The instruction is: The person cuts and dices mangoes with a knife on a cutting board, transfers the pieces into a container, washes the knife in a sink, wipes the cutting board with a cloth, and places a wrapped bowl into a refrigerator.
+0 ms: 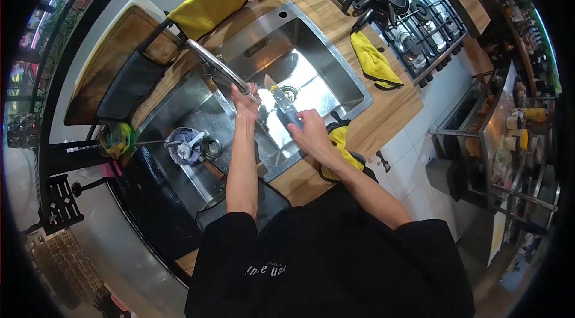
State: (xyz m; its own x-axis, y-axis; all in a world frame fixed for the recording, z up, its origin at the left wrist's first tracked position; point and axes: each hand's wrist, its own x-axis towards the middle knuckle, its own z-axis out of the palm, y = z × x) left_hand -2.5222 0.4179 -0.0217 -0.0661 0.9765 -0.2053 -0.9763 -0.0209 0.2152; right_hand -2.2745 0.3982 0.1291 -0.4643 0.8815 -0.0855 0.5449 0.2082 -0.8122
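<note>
Knife (283, 101) in the right hand (308, 130), which grips its handle, slants over the sink (363, 101), inside its near edge (blade just beside the drain (290, 93)). The left hand (245, 104) is under the tap (220, 67); whether it holds anything, I cannot tell.

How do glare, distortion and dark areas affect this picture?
Head view: strong white glare on the floor of the sink; head view: fisheye distortion bows lines near the edges, with black corners; head view: the black shirt shows little detail; head view: the tool in the right hand is too small to identify surely.
</note>
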